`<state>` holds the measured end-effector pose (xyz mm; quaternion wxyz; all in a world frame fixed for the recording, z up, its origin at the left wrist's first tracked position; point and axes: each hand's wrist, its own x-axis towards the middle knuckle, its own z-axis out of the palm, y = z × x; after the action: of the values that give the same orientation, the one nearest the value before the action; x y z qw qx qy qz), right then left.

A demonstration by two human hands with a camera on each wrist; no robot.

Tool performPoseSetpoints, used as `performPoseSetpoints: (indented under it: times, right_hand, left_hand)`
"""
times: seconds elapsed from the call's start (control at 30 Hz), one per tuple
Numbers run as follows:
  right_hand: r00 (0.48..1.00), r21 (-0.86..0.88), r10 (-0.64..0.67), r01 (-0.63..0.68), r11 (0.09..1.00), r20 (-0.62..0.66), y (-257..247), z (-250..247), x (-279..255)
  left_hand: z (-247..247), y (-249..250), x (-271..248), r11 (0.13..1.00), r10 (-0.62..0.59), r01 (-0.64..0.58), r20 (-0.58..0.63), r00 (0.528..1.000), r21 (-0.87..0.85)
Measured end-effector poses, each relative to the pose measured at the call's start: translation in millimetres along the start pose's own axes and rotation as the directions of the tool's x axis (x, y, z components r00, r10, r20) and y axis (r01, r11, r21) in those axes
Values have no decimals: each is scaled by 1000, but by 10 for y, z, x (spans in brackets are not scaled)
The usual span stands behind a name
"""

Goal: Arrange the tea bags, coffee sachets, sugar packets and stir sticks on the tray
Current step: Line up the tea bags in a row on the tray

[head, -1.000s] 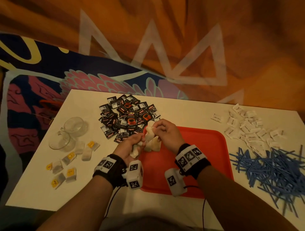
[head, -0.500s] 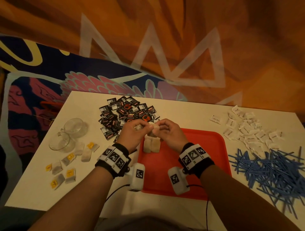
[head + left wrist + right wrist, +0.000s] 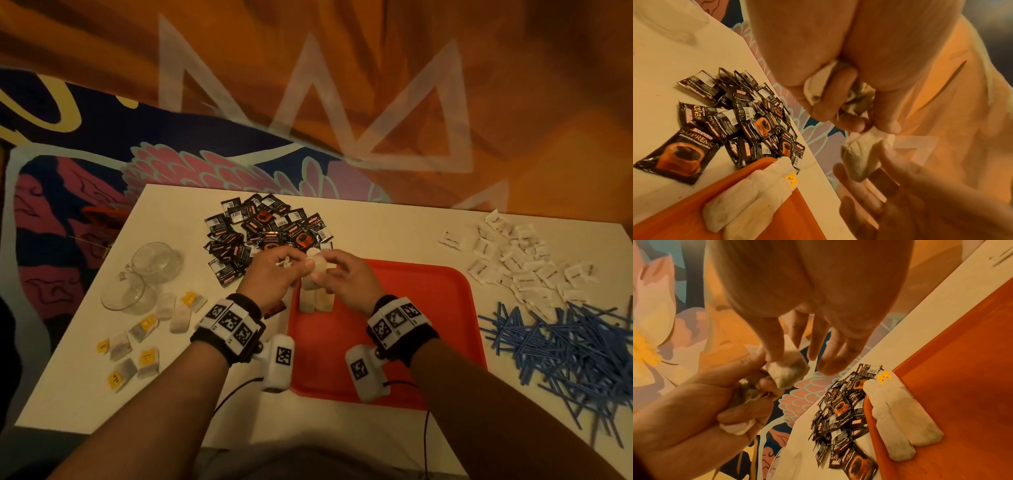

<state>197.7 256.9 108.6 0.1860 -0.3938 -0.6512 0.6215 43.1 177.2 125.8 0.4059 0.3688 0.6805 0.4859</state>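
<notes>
Over the far left corner of the red tray [image 3: 394,335], both hands meet on one white tea bag [image 3: 318,265]. My left hand [image 3: 287,265] grips a crumpled bunch of tea bags [image 3: 816,87] in its fist. My right hand [image 3: 325,272] pinches the single tea bag [image 3: 786,372] between thumb and forefinger, its other fingers straight. Two tea bags [image 3: 315,303] lie side by side on the tray's left edge, one with a yellow tag [image 3: 885,377]. Black coffee sachets [image 3: 267,233] are piled behind the tray. White sugar packets [image 3: 513,260] and blue stir sticks [image 3: 565,349] lie to the right.
Several loose tea bags with yellow tags [image 3: 147,335] lie on the white table [image 3: 376,219] at the left, beside two glass cups [image 3: 144,274]. One coffee sachet [image 3: 274,310] sits under my left wrist. Patterned fabric lies beyond the table's far edge.
Both hands moved away from me to the tray's far left corner. Two tea bags now lie on the tray, and the right hand pinches another at the left hand's bunch.
</notes>
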Motion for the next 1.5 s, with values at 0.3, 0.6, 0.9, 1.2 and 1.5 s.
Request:
performPoseSetpoints:
  times: [0.3,0.6,0.9,1.2,1.5]
  right_hand:
    - [985,60,167,-165,984,-32,148,165,1]
    - [906,-141,406,-420,896,-121,603,395,26]
    - [802,-413,549,-594,691,-236,851,576,93]
    - [750,-365,602,-660,657,-274,835,681,276]
    - [756,-438,587,-651,620,-291,838,600,190]
  left_hand:
    - [-68,-204,85,998,-48,50,-74,996,27]
    - [-76,-637,118,932,-188,208,-95,978,296]
    - [-338,-923,-17,925,-301,311,-78,950,218]
    - [-533,-1026,-81,914,-340,353,-96,935,201]
    - [-459,-962,-65,887,-457,461,-96,884,22]
